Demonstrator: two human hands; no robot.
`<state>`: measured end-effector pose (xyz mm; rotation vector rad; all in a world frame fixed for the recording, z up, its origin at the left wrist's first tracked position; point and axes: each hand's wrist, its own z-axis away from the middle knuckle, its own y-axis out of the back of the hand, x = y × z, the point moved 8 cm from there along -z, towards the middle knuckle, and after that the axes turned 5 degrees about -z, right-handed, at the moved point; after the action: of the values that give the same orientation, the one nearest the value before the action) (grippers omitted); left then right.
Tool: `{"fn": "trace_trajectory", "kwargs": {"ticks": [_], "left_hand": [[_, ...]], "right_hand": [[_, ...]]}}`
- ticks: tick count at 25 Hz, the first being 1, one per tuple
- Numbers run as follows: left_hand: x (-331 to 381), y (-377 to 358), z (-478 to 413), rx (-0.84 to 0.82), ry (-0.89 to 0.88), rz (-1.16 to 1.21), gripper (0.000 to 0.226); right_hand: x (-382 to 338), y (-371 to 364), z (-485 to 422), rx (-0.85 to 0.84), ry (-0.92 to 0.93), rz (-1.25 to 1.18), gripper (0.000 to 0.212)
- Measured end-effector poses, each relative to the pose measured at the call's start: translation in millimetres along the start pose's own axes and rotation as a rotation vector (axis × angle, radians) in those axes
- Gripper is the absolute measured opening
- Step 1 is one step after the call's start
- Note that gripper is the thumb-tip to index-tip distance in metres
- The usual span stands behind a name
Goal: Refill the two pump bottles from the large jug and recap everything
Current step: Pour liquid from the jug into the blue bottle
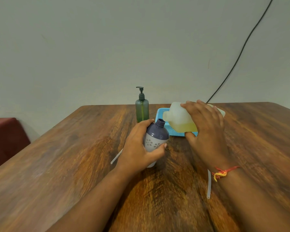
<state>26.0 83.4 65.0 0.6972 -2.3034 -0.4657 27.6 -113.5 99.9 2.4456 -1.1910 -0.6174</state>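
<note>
My left hand (139,148) grips a purple-and-white bottle (157,136) with its pump off, tilted so its open neck points up and to the right. My right hand (206,129) holds the large translucent jug (177,118) tipped on its side, spout close above the bottle's neck, apart from it. Yellowish liquid lies in the jug's lower side. No stream is visible. A green pump bottle (142,109) stands upright behind, its pump on.
A blue plastic basket (172,129) sits behind the jug. One clear pump tube (116,156) lies left of my left hand, another (208,185) by my right wrist. A dark red seat (5,139) stands at the left. A black cable (238,61) runs down the wall.
</note>
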Motion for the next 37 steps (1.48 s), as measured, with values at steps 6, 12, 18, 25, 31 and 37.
{"fn": "trace_trajectory", "kwargs": {"ticks": [6,12,18,25,31,37], "left_hand": [[-0.5,-0.4,-0.4,-0.007,0.008,0.003,0.071],[-0.1,-0.4,-0.3,-0.011,0.005,-0.007,0.071],[-0.2,0.0,-0.7,-0.008,0.011,-0.002,0.071],[-1.8,-0.8,-0.7,-0.028,0.016,-0.022,0.072],[-2.3,-0.6,-0.5,-0.025,0.024,-0.018,0.072],[-2.7,-0.9,-0.7,-0.027,0.029,-0.019,0.072]], "right_hand": [[-3.1,1.9,-0.3,-0.008,0.005,0.008,0.087],[-5.1,3.5,-0.9,-0.018,0.004,0.024,0.088],[-6.9,4.6,-1.4,-0.022,0.010,0.039,0.088],[-7.9,5.0,-2.2,-0.018,0.013,0.054,0.091],[-9.3,5.6,-2.0,-0.022,0.018,0.060,0.092],[-10.6,7.4,-2.4,-0.015,0.025,0.067,0.092]]}}
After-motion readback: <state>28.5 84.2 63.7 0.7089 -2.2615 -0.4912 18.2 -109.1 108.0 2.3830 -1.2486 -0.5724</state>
